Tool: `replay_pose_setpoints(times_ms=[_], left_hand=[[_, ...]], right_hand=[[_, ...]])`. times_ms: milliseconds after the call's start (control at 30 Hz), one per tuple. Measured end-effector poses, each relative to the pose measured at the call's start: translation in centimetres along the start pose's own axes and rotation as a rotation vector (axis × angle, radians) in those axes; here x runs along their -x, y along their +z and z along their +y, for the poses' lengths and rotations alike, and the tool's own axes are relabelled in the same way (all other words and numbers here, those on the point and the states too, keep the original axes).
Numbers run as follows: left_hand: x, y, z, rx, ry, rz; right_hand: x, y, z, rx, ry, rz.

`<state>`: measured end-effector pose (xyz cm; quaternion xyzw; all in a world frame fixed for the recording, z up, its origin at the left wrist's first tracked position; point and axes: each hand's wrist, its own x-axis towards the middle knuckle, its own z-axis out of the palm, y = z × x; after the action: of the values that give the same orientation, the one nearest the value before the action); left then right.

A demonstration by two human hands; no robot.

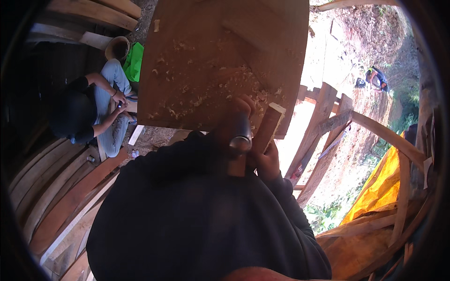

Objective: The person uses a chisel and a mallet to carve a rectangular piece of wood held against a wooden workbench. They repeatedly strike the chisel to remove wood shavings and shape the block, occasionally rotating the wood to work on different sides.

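- Working the wooden block over the near edge of the table, among shavings, seems the present step.
- Next, a steady block looks needed.
- Left hand: blurred, fingers curled beside a dark round-ended tool; cannot tell its grip.
- Right hand: wrapped around the block's lower end.

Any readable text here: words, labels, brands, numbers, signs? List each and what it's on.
No readable text anywhere.
Brown wooden tabletop and reddish-brown rectangular wooden bar at the right hand: no lettering seen.
Small whitish object on the ground, left: too small to tell.
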<state>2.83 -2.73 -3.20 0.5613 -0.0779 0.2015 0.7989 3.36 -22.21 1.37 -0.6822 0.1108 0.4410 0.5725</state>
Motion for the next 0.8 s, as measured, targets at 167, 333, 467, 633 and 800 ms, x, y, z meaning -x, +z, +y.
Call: replay_pose_setpoints(times_ms=[167,333,467,633,800], left_hand=[[0.5,3.3,-0.2,0.030,-0.026,0.198],[-1.1,3.3,1.7,-0.015,-0.106,0.189],[-4.1,2.1,2.5,-0.102,-0.071,0.102],[-5.6,0.7,2.8,-0.168,-0.095,-0.091],[-5.5,2.5,3.0,-0.015,-0.191,-0.147]], right_hand=[[0.0,0.2,-0.5,-0.100,-0.163,0.055],[-0.6,-0.4,0.1,-0.058,-0.132,0.044],[-0.9,-1.3,1.0,-0.165,-0.101,0.002],[-1.2,-2.0,1.2,-0.264,-0.048,-0.074],[-1.8,-2.1,3.1,-0.238,-0.061,-0.072]])
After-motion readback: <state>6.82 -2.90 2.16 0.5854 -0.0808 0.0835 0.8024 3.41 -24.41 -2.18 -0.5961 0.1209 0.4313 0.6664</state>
